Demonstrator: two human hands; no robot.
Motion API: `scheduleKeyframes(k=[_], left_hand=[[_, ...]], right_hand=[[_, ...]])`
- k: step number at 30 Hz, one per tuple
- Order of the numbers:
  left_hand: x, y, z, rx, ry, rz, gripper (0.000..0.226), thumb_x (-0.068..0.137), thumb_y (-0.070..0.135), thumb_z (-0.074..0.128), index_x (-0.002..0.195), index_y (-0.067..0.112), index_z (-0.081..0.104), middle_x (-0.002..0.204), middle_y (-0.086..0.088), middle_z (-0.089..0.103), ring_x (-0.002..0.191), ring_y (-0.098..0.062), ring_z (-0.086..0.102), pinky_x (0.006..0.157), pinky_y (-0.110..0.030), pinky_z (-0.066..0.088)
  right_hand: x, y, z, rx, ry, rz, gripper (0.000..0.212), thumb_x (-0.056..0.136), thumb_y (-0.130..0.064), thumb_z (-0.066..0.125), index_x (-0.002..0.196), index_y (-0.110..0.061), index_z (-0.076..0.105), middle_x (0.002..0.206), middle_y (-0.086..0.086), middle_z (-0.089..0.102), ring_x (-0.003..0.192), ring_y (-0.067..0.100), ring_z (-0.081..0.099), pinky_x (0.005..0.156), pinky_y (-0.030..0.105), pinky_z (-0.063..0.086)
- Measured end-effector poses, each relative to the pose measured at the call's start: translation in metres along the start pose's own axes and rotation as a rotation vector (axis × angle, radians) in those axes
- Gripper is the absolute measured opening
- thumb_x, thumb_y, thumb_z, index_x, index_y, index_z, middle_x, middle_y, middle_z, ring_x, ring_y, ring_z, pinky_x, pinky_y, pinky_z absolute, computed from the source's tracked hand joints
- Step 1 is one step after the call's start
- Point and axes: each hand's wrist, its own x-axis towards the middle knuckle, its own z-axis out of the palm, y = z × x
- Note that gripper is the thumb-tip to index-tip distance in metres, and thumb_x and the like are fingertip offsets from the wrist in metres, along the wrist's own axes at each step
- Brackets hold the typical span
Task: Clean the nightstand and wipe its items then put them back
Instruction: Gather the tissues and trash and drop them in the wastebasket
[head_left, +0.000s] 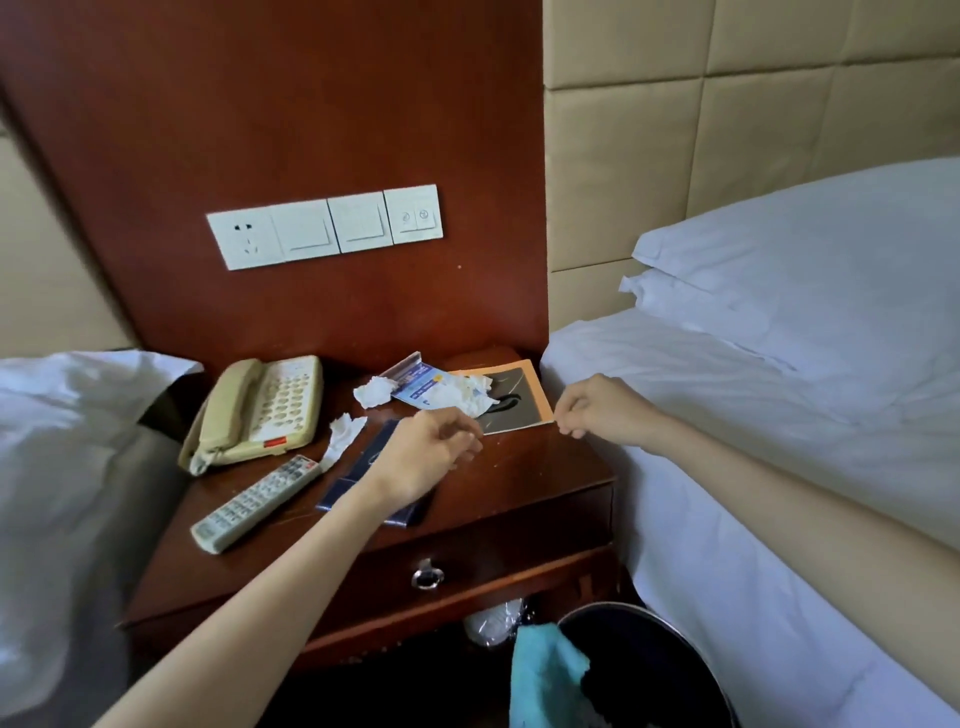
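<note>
The wooden nightstand (530, 467) carries a beige phone (260, 410), a grey remote (257, 501), a dark blue booklet (363, 467), crumpled tissues (373, 391), a blue leaflet (423, 387) and an orange-edged card (514, 400). My left hand (431, 457) hovers over the booklet with its fingers loosely curled, holding nothing. My right hand (597, 410) hangs at the nightstand's right edge next to the card, its fingers curled and empty.
Beds with white linen flank the nightstand, with pillows (810, 270) on the right. A black bin (649, 670) with a teal cloth (545, 675) draped over its rim stands below the front. The drawer has a metal ring pull (427, 577). A socket panel (324, 226) is on the wall.
</note>
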Motion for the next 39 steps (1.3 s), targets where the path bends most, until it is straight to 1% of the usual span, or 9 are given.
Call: scheduleKeyframes(k=[8,12,14,17,21,27,31,35,39], left_hand=[[-0.003,-0.033,-0.041,0.178,0.29,-0.183,0.012,0.092,0.012,0.055,0.093,0.02,0.064,0.098,0.0,0.068,0.094,-0.02,0.064,0.083,-0.031,0.05],[0.006,-0.042,-0.062,0.293,0.371,-0.173,0.013,0.092,0.012,0.053,0.095,0.019,0.063,0.097,0.002,0.065,0.08,-0.013,0.06,0.064,-0.022,0.045],[0.019,-0.053,-0.072,0.372,0.391,-0.209,0.016,0.089,0.013,0.054,0.101,0.017,0.064,0.104,-0.001,0.064,0.087,-0.015,0.058,0.07,-0.022,0.044],[0.04,-0.073,-0.087,0.517,0.282,-0.288,0.026,0.086,0.016,0.058,0.112,0.019,0.061,0.116,-0.007,0.06,0.102,-0.022,0.056,0.085,-0.03,0.045],[0.063,-0.09,-0.1,0.64,0.076,-0.305,0.037,0.089,0.015,0.055,0.125,0.023,0.055,0.124,-0.006,0.052,0.111,-0.023,0.052,0.086,-0.027,0.041],[0.088,-0.116,-0.101,0.772,-0.016,-0.282,0.04,0.093,0.014,0.049,0.13,0.026,0.05,0.123,-0.008,0.052,0.11,-0.025,0.054,0.084,-0.031,0.043],[0.094,-0.129,-0.101,0.861,0.008,-0.232,0.03,0.094,0.011,0.046,0.12,0.021,0.057,0.118,-0.007,0.056,0.106,-0.025,0.057,0.086,-0.034,0.047],[0.1,-0.137,-0.099,0.872,0.08,-0.201,0.021,0.093,0.005,0.044,0.101,0.013,0.061,0.11,-0.007,0.056,0.097,-0.025,0.06,0.077,-0.034,0.048],[0.1,-0.139,-0.102,0.845,0.104,-0.162,0.02,0.091,0.002,0.046,0.098,0.011,0.062,0.106,-0.008,0.056,0.094,-0.025,0.059,0.072,-0.032,0.046]], right_hand=[[0.033,-0.024,0.019,-0.051,-0.025,-0.093,0.015,0.084,-0.009,0.061,0.098,-0.008,0.066,0.082,-0.004,0.06,0.07,0.01,0.053,0.06,0.019,0.041],[0.059,-0.035,0.028,-0.064,-0.005,-0.121,0.017,0.083,-0.012,0.064,0.1,-0.012,0.062,0.104,0.009,0.064,0.078,0.018,0.059,0.069,0.027,0.047],[0.074,-0.039,0.034,-0.078,0.002,-0.129,0.022,0.083,-0.015,0.064,0.105,-0.012,0.062,0.105,0.01,0.066,0.091,0.023,0.062,0.079,0.032,0.049],[0.097,-0.046,0.044,-0.143,-0.031,-0.128,0.03,0.085,-0.02,0.064,0.114,-0.013,0.059,0.108,0.009,0.065,0.102,0.025,0.06,0.087,0.036,0.048],[0.13,-0.049,0.058,-0.184,-0.071,-0.115,0.035,0.084,-0.019,0.065,0.117,-0.013,0.058,0.118,0.012,0.061,0.106,0.028,0.059,0.092,0.043,0.048],[0.179,-0.034,0.076,-0.33,-0.027,-0.089,0.038,0.084,-0.016,0.062,0.122,-0.015,0.056,0.124,0.008,0.057,0.11,0.024,0.052,0.077,0.03,0.038],[0.196,-0.02,0.086,-0.432,-0.038,-0.078,0.044,0.092,-0.01,0.049,0.134,-0.019,0.052,0.133,0.008,0.054,0.119,0.026,0.051,0.081,0.028,0.038],[0.205,-0.014,0.094,-0.466,0.026,-0.128,0.029,0.094,-0.01,0.048,0.118,-0.018,0.062,0.118,0.006,0.058,0.091,0.022,0.056,0.058,0.022,0.037],[0.211,-0.017,0.101,-0.455,0.053,-0.152,0.014,0.09,-0.004,0.055,0.09,-0.017,0.06,0.102,0.003,0.05,0.092,0.023,0.057,0.074,0.032,0.048]])
